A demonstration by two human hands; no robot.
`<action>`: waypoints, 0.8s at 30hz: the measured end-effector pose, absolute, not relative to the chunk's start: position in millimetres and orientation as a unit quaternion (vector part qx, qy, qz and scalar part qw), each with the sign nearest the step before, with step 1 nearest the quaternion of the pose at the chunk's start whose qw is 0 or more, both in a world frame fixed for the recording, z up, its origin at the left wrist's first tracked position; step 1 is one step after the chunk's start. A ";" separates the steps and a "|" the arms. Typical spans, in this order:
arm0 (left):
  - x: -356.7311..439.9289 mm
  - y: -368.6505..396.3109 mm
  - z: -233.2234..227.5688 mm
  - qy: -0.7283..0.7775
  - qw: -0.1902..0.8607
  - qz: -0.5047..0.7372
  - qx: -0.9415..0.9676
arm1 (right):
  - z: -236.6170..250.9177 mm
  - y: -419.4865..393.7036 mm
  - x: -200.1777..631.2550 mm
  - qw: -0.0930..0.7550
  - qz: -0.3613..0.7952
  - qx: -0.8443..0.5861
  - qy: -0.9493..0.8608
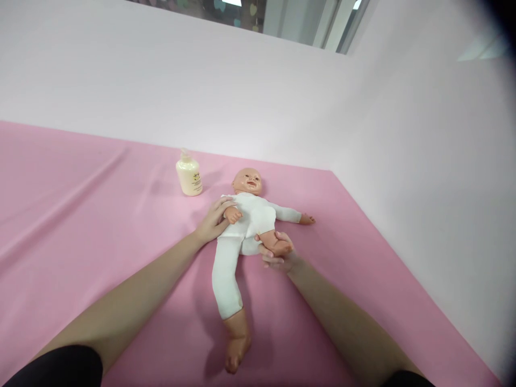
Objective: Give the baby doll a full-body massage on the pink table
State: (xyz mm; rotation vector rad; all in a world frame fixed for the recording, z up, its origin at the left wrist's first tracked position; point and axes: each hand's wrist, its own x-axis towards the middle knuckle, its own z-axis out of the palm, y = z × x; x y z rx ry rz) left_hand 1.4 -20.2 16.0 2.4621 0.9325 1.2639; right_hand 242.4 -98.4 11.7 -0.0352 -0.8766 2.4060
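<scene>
A baby doll [250,209] in a white cloth body suit lies on its back, head at the far end. My left hand [213,220] is at the doll's side by the shoulder, its fingers closed round the doll's bent arm near the small fist [233,215]. My right hand [278,259] grips the doll's other-side leg near the foot [278,243]. That leg is raised and folded up toward the belly. The doll's other leg [226,279] stretches out toward me, bare foot nearest. Its free arm [287,213] reaches out to the right.
A cream pump bottle [189,174] stands upright to the left of the doll's head. Pink sheeting [100,215] with a few creases covers the surface. White walls [201,91] rise behind it and along the right side, with a window [290,21] above.
</scene>
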 end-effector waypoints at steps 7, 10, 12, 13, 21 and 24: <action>0.6 -24.0 23.2 0.323 0.132 0.392 0.851 | 17.5 -99.4 241.8 0.321 0.891 -0.046 -0.318; 0.5 -23.7 23.2 0.316 0.127 0.397 0.852 | 17.0 -99.5 242.4 0.307 0.893 -0.044 -0.325; 0.6 -23.0 21.4 0.311 0.123 0.411 0.848 | 15.9 -99.8 242.8 0.304 0.894 -0.036 -0.328; 0.6 -22.4 20.0 0.313 0.123 0.419 0.843 | 15.1 -100.0 242.9 0.301 0.894 -0.032 -0.331; 1.9 -8.9 4.6 0.391 0.217 0.537 0.716 | 16.5 -106.0 242.2 0.253 0.885 -0.068 -0.385; 1.3 -2.6 1.1 0.424 0.254 0.580 0.648 | 16.8 -107.3 240.3 0.181 0.902 -0.005 -0.391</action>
